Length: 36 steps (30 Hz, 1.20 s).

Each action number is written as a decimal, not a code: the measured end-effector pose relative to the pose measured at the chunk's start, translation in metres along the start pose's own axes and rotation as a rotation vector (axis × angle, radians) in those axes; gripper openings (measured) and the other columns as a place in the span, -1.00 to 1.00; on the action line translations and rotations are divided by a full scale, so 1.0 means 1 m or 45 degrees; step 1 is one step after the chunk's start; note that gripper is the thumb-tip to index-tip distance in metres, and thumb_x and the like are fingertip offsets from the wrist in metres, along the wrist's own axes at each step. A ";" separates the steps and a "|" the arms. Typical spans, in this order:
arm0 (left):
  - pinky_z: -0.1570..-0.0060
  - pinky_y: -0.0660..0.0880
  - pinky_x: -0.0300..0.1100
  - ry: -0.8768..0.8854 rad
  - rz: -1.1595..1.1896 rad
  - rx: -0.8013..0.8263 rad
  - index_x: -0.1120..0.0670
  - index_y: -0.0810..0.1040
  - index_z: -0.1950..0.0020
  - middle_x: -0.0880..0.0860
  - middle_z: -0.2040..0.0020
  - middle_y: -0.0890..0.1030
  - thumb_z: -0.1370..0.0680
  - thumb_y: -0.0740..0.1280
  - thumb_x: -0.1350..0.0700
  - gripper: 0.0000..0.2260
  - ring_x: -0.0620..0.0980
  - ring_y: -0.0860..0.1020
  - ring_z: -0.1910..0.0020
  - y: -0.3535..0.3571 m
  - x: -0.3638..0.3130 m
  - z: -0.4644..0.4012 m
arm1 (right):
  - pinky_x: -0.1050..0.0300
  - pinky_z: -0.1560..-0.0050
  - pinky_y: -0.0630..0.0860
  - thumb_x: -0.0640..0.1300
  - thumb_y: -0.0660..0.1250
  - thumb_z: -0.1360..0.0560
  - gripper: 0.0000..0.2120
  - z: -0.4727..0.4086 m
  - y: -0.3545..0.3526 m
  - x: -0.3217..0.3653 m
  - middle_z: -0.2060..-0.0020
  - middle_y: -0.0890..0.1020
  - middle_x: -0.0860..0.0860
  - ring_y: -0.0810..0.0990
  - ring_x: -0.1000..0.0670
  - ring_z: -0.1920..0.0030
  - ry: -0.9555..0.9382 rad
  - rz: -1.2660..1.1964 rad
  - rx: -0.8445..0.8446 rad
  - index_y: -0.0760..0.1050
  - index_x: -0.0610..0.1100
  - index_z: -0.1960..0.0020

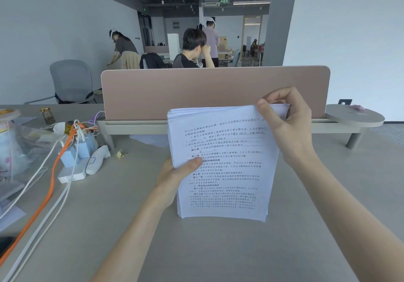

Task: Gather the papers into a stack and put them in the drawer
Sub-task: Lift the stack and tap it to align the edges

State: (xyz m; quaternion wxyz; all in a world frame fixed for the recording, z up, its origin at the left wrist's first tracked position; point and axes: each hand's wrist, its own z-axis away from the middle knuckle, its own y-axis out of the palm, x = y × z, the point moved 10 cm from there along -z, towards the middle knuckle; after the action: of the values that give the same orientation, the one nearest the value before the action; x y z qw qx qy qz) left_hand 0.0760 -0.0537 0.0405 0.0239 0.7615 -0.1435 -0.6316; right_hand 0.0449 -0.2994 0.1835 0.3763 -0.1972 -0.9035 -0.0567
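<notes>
A stack of white printed papers (225,168) stands on its bottom edge on the grey desk (196,249), in the middle of the view. My left hand (177,176) grips the stack's left edge, thumb on the front page. My right hand (288,124) pinches the top right corner from above. One more loose white sheet (150,139) lies flat on the desk behind the stack, under the raised shelf. No drawer is in view.
A pink divider panel (214,91) on a raised shelf (328,126) crosses the desk's back. At the left are a white power strip (72,172) with blue chargers, orange and white cables (50,190), a plastic bag (19,150) and a small jar (47,115). People work behind the divider.
</notes>
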 end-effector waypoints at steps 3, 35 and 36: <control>-0.05 0.61 -0.05 0.011 0.005 -0.029 -0.04 0.71 -0.06 0.03 -0.10 0.74 -0.40 0.47 0.16 -0.74 0.05 0.69 -0.11 0.000 0.001 -0.002 | 0.07 -0.15 0.39 -0.11 0.43 -0.50 -0.85 -0.001 0.000 -0.009 0.22 0.61 0.16 0.54 0.05 0.03 0.121 -0.287 -0.051 0.47 -0.02 0.02; 0.05 0.60 -0.20 -0.107 -0.152 -0.274 -0.08 0.67 -0.02 -0.16 0.04 0.75 -0.54 0.44 0.10 -0.90 -0.15 0.71 0.01 -0.005 0.062 -0.020 | 0.34 0.09 0.52 -0.05 0.25 -0.65 -0.84 0.114 0.027 -0.164 0.10 0.65 0.36 0.59 0.36 0.10 0.644 -0.008 0.128 0.38 -0.13 -0.13; 0.04 0.61 -0.17 -0.108 -0.144 -0.281 -0.07 0.67 -0.03 -0.14 0.02 0.76 -0.54 0.44 0.09 -0.90 -0.13 0.71 0.00 -0.007 0.061 -0.021 | 0.24 0.03 0.54 -0.03 0.25 -0.65 -0.80 0.112 0.028 -0.165 0.08 0.64 0.29 0.59 0.30 0.07 0.645 -0.021 0.121 0.37 -0.15 -0.13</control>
State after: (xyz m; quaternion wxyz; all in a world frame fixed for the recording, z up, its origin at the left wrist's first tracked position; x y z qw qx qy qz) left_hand 0.1078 -0.0655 -0.0154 0.0659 0.7336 -0.0307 -0.6757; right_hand 0.0875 -0.2976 -0.0133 0.5989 -0.1514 -0.7837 -0.0649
